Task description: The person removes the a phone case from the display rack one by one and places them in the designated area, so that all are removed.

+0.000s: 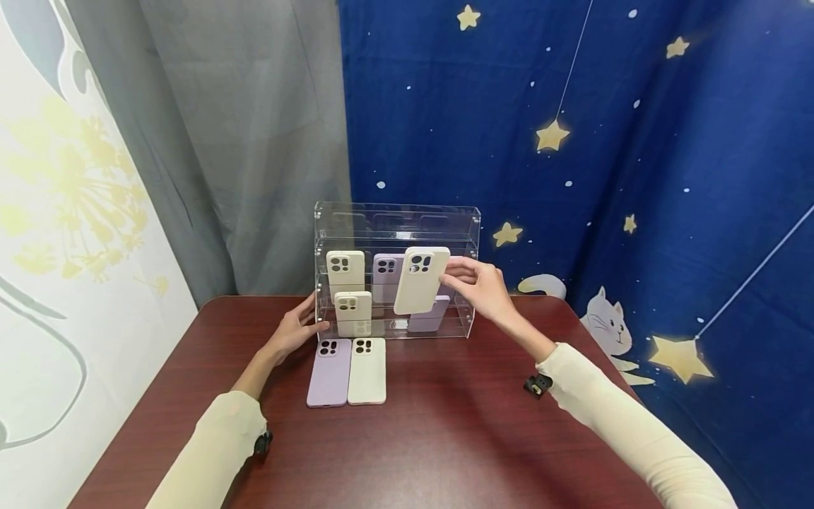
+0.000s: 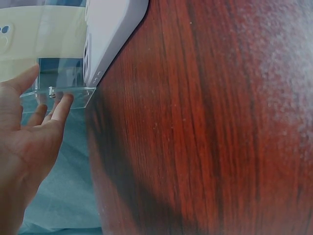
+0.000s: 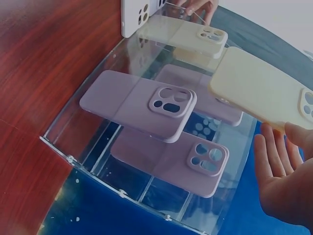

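My right hand (image 1: pixel 490 290) pinches a cream phone case (image 1: pixel 422 281) by its side edge, in front of a clear acrylic tiered display stand (image 1: pixel 397 212). In the right wrist view, the thumb and fingers meet that case at its camera end. My left hand (image 1: pixel 294 331) holds the stand's left side, thumb at the front, fingers around the outside. Two cream cases stand at the left of the stand, an upper one (image 1: pixel 346 272) and a lower one (image 1: pixel 352 314). A lilac case (image 1: pixel 384 279) stands in the middle, partly hidden; another lilac case (image 1: pixel 432 317) leans at the lower right.
On the table (image 1: pixel 439 424), before the stand, lie a lilac case (image 1: pixel 328 375) and a cream case (image 1: pixel 367 371) side by side. Behind the table hang a grey curtain (image 1: pixel 254 141) and a blue star-patterned curtain (image 1: pixel 432 127). Some lilac shapes in the right wrist view could be reflections.
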